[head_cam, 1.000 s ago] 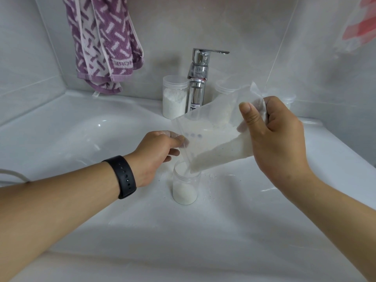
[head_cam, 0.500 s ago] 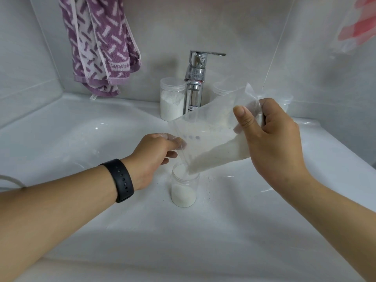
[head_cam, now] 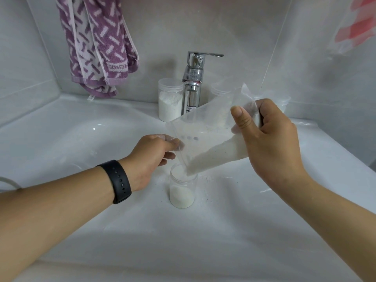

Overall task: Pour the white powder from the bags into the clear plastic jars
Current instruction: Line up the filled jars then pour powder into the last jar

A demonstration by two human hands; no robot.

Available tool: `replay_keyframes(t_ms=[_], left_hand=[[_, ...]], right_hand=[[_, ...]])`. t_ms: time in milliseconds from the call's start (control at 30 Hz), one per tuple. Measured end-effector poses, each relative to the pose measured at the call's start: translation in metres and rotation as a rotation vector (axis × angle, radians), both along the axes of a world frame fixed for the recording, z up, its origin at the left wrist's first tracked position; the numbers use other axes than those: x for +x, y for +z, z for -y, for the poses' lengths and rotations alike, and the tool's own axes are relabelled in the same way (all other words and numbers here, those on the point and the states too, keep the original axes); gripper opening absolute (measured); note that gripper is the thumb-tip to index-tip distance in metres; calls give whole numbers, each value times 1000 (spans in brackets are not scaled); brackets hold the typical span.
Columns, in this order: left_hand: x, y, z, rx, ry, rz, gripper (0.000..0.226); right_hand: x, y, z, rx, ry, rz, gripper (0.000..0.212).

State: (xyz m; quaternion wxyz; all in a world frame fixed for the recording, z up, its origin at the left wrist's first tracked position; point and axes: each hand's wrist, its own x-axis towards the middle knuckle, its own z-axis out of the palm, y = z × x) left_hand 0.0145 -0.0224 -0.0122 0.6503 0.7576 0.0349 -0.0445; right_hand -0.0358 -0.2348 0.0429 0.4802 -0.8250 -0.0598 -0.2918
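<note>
Both hands pinch clear bag (head_cam: 205, 137) | powder (head_cam: 215, 157) slanting into half-full jar (head_cam: 183, 188)

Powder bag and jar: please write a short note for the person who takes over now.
Right hand grips the raised end of the tilted clear bag. Left hand pinches the bag's low corner at the mouth of the open jar.
The jar stands in the white sink, partly filled. Much powder is in the bag yet; some specks lie beside the jar.
Another jar with powder stands left of the tap.
Left: empty the bag, then fill any other jars.
</note>
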Motion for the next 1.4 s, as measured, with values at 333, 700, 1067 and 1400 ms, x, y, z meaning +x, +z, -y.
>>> replay_keyframes(t_ms=[333,700,1067,1400], left_hand=[[0,1,1,-3,2,-1,19],[1,-1,-1,-1,6,-1,18],[0,0,-1,-3,8,4,19],[0,-1,-1,-12,11,5,18]], right_hand=[[0,0,1,-3,-1,12,31],[-1,1,0,1,6,21,29],[0,-1,1,-4,5,25,32],[0,0,1,1,10,21,31]])
